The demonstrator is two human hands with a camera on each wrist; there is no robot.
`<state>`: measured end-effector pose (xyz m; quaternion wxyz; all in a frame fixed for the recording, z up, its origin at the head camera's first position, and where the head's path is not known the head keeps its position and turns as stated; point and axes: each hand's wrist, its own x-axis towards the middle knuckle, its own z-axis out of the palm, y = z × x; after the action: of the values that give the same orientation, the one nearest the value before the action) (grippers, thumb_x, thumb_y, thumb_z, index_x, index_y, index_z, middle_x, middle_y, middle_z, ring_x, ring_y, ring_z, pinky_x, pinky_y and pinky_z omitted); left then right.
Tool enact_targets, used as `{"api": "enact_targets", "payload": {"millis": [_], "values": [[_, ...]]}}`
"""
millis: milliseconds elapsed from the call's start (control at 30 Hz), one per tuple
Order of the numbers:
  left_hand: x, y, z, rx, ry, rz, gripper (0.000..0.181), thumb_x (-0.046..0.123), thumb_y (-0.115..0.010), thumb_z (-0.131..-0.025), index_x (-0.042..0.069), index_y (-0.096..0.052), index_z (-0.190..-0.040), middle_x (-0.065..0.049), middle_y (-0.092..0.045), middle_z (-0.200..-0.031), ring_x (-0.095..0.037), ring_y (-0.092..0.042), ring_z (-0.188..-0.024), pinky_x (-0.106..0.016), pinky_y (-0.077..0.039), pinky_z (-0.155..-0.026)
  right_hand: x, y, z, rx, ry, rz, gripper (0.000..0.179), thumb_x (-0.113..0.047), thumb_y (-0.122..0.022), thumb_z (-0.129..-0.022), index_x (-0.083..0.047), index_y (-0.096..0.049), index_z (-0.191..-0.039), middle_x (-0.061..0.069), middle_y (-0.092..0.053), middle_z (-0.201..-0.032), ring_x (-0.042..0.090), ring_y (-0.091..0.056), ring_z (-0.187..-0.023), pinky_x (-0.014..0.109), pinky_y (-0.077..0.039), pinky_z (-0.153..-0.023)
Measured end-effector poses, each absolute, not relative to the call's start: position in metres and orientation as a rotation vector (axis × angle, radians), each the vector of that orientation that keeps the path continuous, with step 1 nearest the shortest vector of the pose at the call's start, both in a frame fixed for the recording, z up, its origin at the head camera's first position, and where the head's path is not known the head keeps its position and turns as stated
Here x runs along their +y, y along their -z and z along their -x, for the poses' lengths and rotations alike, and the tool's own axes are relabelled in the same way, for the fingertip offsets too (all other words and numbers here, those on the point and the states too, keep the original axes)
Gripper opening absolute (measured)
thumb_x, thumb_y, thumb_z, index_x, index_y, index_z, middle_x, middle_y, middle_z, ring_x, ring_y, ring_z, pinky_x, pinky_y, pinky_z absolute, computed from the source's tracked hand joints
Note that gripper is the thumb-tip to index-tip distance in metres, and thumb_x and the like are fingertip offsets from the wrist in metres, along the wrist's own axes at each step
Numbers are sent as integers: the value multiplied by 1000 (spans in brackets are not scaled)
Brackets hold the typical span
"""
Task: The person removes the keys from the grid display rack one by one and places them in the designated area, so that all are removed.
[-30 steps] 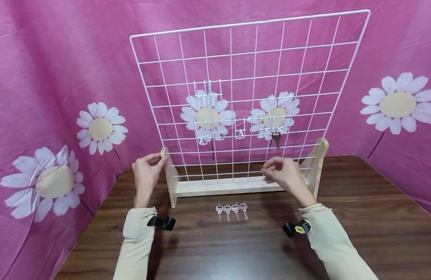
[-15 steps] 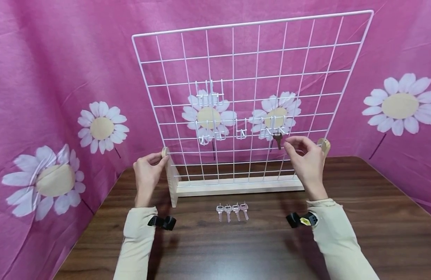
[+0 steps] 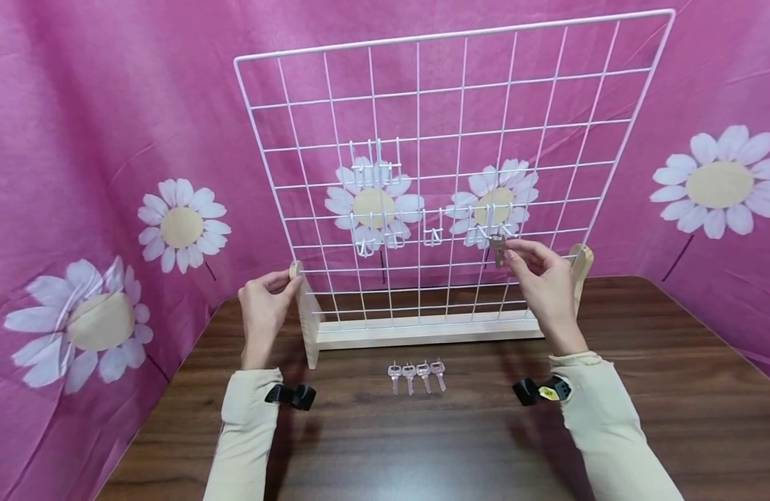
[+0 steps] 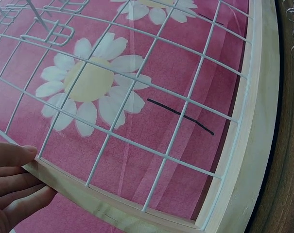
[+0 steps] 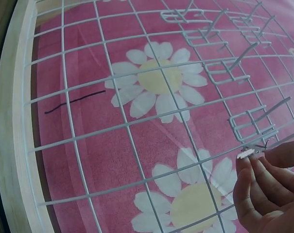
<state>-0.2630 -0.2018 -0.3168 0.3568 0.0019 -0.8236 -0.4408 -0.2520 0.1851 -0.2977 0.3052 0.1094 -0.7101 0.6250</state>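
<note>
A white wire grid panel [image 3: 418,90] stands upright in a wooden stand [image 3: 422,335]. My left hand [image 3: 266,306] grips the top of the stand's left side post, thumb on the near side in the left wrist view. At the lower right hooks, my right hand [image 3: 550,289] pinches a key [image 3: 497,249] between thumb and fingers. In the right wrist view, the key [image 5: 246,153] lies at the fingertips just below a white hook [image 5: 253,124], with a thin ring by it. Whether the ring is still over the hook cannot be told.
Several keys with rings [image 3: 417,378] lie in a row on the brown wooden table [image 3: 397,445] before the stand. More white hooks [image 3: 432,235] hang on the grid. A pink cloth [image 3: 109,104] with daisies hangs behind and at the sides.
My right hand has moved up and right from the lower grid to the hanging key and taken hold of it. The key has turned and looks lighter. My left hand has stayed on the post.
</note>
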Motion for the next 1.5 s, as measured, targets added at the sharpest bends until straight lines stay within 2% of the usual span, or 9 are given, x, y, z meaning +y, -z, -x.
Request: {"api": "enact_targets", "payload": {"millis": [267,467,633,767,867,1067,1233,1500], "values": [[-201,318,264,-2134,1141,-1,24,16,-78,-81,-1,-76,-98,-17,-73,-89,-26,-71,-85,-2,-41,-61,187,302,257,-1685,-1959,-452,13,6,-57,-93,11,-63,-103,-2,-73,-79,7,-70,-68,18,-55,-62],[-200,319,264,-2138,1135,-12,24,17,-79,-81,0,-76,-97,-16,-73,-88,-26,-72,-85,-3,-41,-63,189,303,262,-1681,-2055,-385,9,0,-60,-93,-3,-67,-96,0,-73,-76,8,-69,-65,19,-56,-61],[-199,319,264,-2146,1131,-19,25,18,-79,-80,1,-76,-98,-15,-73,-89,-25,-72,-86,-4,-42,-64,191,300,264,-1646,-2184,-369,8,-6,-62,-93,-7,-69,-96,2,-74,-79,8,-68,-62,16,-53,-56],[-199,318,264,-2148,1116,-24,25,20,-80,-80,2,-76,-98,-14,-73,-89,-24,-72,-86,-10,-46,-67,193,298,263,-1623,-2302,-386,6,-9,-62,-94,-9,-67,-96,3,-74,-82,6,-63,-57,15,-49,-51],[-199,318,263,-2151,1115,-22,25,19,-79,-80,1,-76,-98,-15,-73,-89,-24,-71,-86,-11,-47,-67,195,298,260,-1569,-2408,-400,6,-6,-61,-93,-7,-66,-97,3,-74,-82,5,-61,-58,14,-50,-53],[-199,318,263,-2147,1126,-18,25,19,-79,-81,1,-76,-98,-15,-73,-89,-24,-71,-86,-2,-39,-63,197,296,255,-1464,-2498,-452,12,3,-59,-92,-4,-68,-96,4,-74,-86,7,-65,-65,16,-53,-59],[-201,318,263,-2142,1123,-20,25,19,-79,-81,1,-76,-98,-15,-73,-89,-24,-71,-86,-2,-39,-65,196,293,252,-1498,-2395,-486,12,2,-60,-93,-4,-70,-94,4,-70,-80,11,-66,-66,19,-55,-64],[-201,317,262,-2146,1118,-23,25,19,-79,-81,1,-76,-98,-15,-73,-90,-24,-71,-87,-2,-38,-65,197,291,248,-1546,-2293,-503,12,1,-60,-92,-4,-71,-94,2,-72,-85,10,-68,-73,21,-56,-70]]}}
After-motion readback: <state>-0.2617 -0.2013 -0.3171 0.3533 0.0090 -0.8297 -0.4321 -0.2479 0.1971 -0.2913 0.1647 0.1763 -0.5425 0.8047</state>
